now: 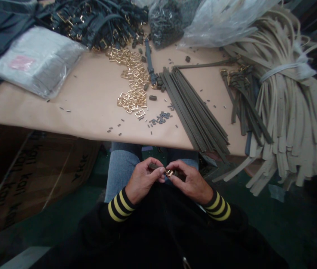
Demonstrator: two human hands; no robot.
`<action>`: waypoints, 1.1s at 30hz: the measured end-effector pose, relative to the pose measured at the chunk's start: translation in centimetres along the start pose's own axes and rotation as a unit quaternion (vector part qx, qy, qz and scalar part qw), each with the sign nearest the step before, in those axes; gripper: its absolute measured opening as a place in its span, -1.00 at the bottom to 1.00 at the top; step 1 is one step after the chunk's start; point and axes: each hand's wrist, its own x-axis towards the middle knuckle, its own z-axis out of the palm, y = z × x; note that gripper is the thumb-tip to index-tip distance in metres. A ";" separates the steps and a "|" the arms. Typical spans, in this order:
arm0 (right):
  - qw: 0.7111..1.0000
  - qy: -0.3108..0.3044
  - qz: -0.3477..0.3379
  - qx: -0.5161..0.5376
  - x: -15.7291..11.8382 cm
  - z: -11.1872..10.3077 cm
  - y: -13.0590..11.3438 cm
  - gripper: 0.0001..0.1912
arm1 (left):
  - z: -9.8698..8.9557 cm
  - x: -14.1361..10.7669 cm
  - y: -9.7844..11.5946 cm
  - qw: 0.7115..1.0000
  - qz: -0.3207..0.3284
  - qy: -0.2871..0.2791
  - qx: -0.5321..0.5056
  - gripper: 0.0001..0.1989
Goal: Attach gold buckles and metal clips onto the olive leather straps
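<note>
Just off the table's front edge, above my lap, both hands meet at a small gold buckle (169, 172). My left hand (146, 177) is closed on a dark olive strap (153, 166), thumb and fingers pinched near the buckle. With thumb and forefinger, my right hand (190, 181) grips the buckle from the other side. Fingers partly hide how strap and buckle join. On the table ahead are a pile of loose gold buckles (134, 80), a bundle of olive straps (194, 112) and small dark pieces (162, 118).
Dark straps with buckles (99, 22) heap at the back left, near a plastic-wrapped packet (37, 61). Clear plastic bags (222, 22) lie at the back. A tied bundle of beige straps (287, 97) hangs over the right edge. A cardboard box (49, 172) stands below left.
</note>
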 end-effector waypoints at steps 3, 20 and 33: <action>1.000 0.002 -0.005 -0.004 0.1 -0.1 0.1 -0.90 | 0.1 -0.1 0.0 1.000 -0.004 -0.005 0.000 -0.82; 0.991 0.048 -0.078 -0.098 0.1 0.5 0.1 -0.86 | 0.0 0.0 -0.3 0.997 -0.030 -0.026 -0.072 -0.73; 0.994 0.004 -0.096 -0.049 0.4 0.3 -0.1 -0.86 | 0.1 0.0 -0.3 0.987 -0.082 -0.027 -0.135 -0.76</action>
